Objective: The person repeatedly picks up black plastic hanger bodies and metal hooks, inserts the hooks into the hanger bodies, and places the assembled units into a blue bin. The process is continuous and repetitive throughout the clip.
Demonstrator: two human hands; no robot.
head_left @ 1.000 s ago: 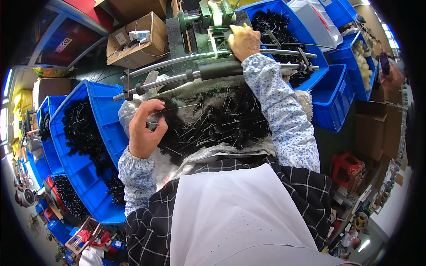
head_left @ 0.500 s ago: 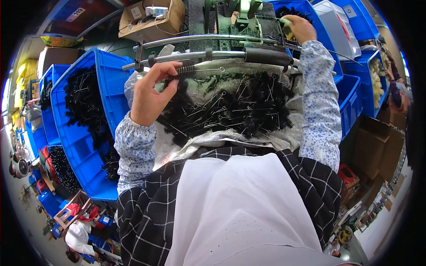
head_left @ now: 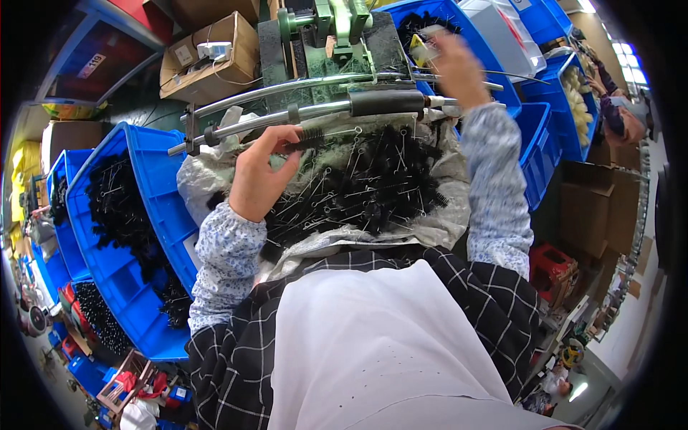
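My left hand (head_left: 264,174) pinches a small wire brush (head_left: 313,137) by its black bristles, and the twisted wire ends in a loop pointing right. Under it lies a heap of similar black brushes (head_left: 373,188) on a whitish woven sack (head_left: 448,226). My right hand (head_left: 459,70) is smeared by motion at the right end of a metal machine (head_left: 351,50). Something pale and yellow shows at its fingertips, but what it is I cannot make out. Steel rods and a black roller (head_left: 387,103) run between the machine and the heap.
At left, a large blue bin (head_left: 132,287) holds more black brushes. Behind the right hand stands another blue bin (head_left: 498,61), beside a translucent white container (head_left: 505,32). A cardboard box (head_left: 208,61) with a white device sits at the back left. At far right is another person (head_left: 620,118).
The whole view has shifted, so the machine appears farther left. My right hand has shifted slightly nearer relative to the machine and is blurred. My left hand still pinches the brush.
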